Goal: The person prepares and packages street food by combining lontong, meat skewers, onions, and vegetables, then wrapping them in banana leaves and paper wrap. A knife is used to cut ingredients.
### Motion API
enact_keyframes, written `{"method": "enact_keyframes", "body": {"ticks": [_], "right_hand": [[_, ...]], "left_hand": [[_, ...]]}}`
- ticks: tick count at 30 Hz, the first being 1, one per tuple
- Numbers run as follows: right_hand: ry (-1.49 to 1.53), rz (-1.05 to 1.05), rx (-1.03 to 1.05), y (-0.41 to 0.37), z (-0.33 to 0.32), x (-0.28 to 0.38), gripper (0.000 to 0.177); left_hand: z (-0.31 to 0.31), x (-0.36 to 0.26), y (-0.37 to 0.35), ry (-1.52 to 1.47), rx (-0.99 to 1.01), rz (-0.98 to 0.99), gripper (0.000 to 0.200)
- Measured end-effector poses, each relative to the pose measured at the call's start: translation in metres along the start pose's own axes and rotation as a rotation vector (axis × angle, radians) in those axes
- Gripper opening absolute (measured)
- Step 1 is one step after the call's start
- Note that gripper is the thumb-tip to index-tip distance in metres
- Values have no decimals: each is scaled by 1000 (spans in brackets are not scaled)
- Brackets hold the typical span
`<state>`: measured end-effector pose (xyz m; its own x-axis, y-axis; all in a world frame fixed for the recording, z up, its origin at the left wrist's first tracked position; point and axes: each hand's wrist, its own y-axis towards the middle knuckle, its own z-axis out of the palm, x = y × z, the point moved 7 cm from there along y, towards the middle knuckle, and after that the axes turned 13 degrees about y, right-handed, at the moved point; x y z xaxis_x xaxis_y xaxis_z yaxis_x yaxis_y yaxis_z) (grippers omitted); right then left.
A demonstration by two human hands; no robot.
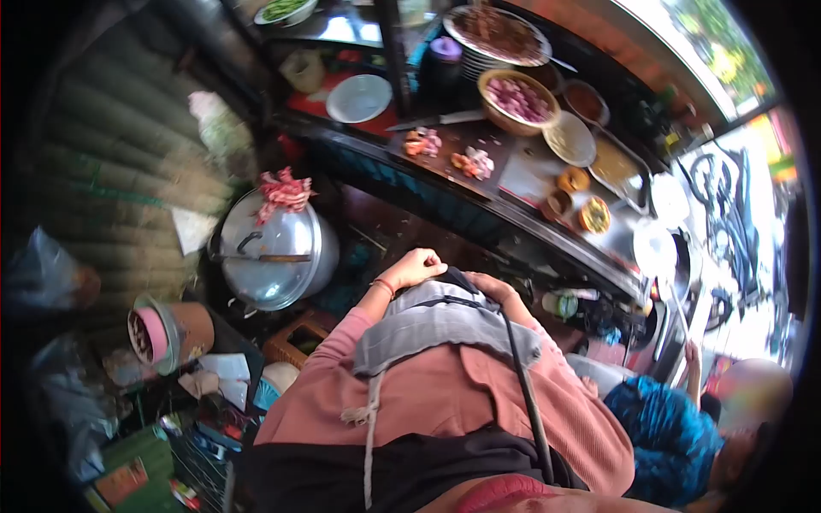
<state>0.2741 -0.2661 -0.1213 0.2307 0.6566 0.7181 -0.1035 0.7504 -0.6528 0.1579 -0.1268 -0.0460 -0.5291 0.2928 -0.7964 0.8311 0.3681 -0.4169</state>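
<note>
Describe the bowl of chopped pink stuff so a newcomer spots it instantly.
Start at the long dark counter across the top of the view. Just right of the knife lying on it stands a golden-brown bowl. It alone holds chopped pink-purple pieces; the white bowl further left looks empty.

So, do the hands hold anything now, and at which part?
The left hand and right hand lie at the upper edge of the grey apron; whether they grip it cannot be told.
</note>
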Motion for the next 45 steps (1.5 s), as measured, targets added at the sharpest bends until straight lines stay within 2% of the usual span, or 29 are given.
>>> {"method": "enact_keyframes", "body": {"ticks": [1,3,6,8,9,10,13,14,16,17,20,22,23,24,25,26,27,28,29,31,32,33,37,39,41,42,45], "right_hand": [[31,22,-35,8,-9,-7,46],[-210,-66,-76,28,-35,-18,46],[-273,41,-164,13,-28,12,45],[-369,43,-105,28,-18,36,44],[-443,52,-27,44,-10,42,44],[-517,65,51,59,-2,47,44],[-714,130,245,84,4,41,44],[-761,146,285,90,2,39,44],[-834,161,327,101,-7,43,43],[-858,163,334,106,-11,45,43],[-899,163,336,119,-19,48,43],[-914,168,330,126,-23,45,43],[-915,172,323,128,-26,41,43],[-908,172,305,129,-29,37,43],[-891,168,276,129,-33,32,43],[-866,166,232,125,-40,25,43],[-835,171,177,114,-55,13,43],[-803,182,112,96,-74,-1,43],[-770,195,45,75,-92,-15,43],[-707,201,-75,45,-127,-53,43],[-740,172,-102,38,-129,-55,42],[-779,143,-124,38,-131,-52,41],[-751,158,-223,21,-131,-52,39],[-734,177,-233,14,-126,-53,41],[-617,157,-276,15,-130,-65,37],[-655,184,-287,12,-125,-58,38],[-813,198,-315,18,-125,-55,38]], "left_hand": [[-17,9,3,-34,-90,-29,31],[-72,24,-5,4,-413,-90,26],[-148,57,-49,83,-947,-184,14],[-185,86,-107,0,-1488,-203,10],[-192,105,-143,131,-1734,-300,15],[-196,118,-184,93,-1885,-408,20],[-169,155,-302,127,-2197,-1036,33],[-152,158,-339,-87,-2150,-1410,40],[-116,190,-398,-178,-2029,-1759,52],[-102,205,-422,-153,-1927,-1854,54],[-66,261,-472,-32,-1481,-1993,53],[-46,278,-504,-105,-1478,-2046,57],[-41,279,-518,-10,-1500,-2055,50],[-35,294,-535,-27,-1535,-1921,46],[-26,343,-554,239,-1199,-2019,46],[-27,348,-560,397,-1080,-2091,46],[-31,348,-563,550,-993,-1986,46],[-35,358,-568,554,-785,-1927,48],[-40,347,-572,487,-820,-2026,52],[-37,339,-582,279,-995,-2104,60],[-22,404,-603,272,-849,-2085,61],[-28,382,-599,203,-970,-2140,59],[-60,313,-573,152,-1014,-2198,45],[-60,328,-584,218,-1190,-2167,41],[-55,355,-598,151,-1165,-2155,37],[-47,370,-604,57,-1132,-2159,34],[-25,417,-628,105,-1121,-2175,28]]}}
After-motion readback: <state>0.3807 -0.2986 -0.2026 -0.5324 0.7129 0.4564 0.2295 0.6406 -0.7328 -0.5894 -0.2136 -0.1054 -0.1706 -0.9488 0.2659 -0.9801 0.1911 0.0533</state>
